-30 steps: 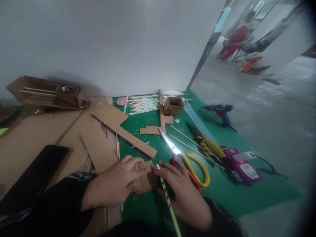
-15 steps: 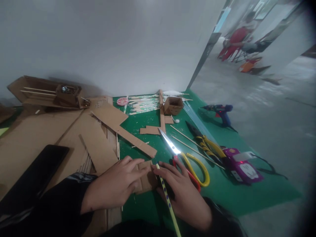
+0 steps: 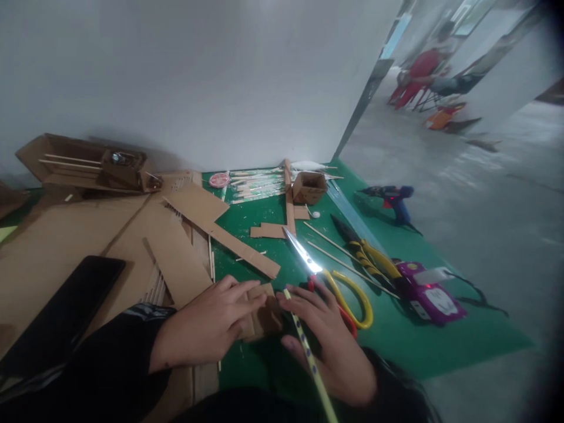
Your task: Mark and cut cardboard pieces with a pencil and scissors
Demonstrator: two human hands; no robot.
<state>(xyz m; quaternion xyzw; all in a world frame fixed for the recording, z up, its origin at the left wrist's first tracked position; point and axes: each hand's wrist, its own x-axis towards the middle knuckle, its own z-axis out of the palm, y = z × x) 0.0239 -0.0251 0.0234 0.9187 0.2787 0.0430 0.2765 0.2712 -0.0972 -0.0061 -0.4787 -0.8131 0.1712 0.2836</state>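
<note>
A small piece of folded cardboard [image 3: 267, 314] lies on the green mat. My left hand [image 3: 209, 323] rests on its left part, fingers extended over it. Just right of the cardboard is my right hand [image 3: 324, 341], with a yellow pencil with dark dots [image 3: 311, 355] held between its thumb and fingers. The pencil's lower end points towards me. Scissors with red and yellow handles [image 3: 315, 267] lie beyond and beside my right hand, partly hidden by its fingers.
Pliers [image 3: 370, 252], thin sticks [image 3: 339, 258], a purple power socket [image 3: 429, 296] and a blue glue gun [image 3: 394, 200] lie to the right. Cardboard strips [image 3: 247, 252] and a small box [image 3: 309, 188] stand ahead. A black phone [image 3: 66, 311] lies left.
My right hand has shifted slightly right with the pencil, opening a gap to the cardboard. Its thumb shows more. My left hand stays on the cardboard.
</note>
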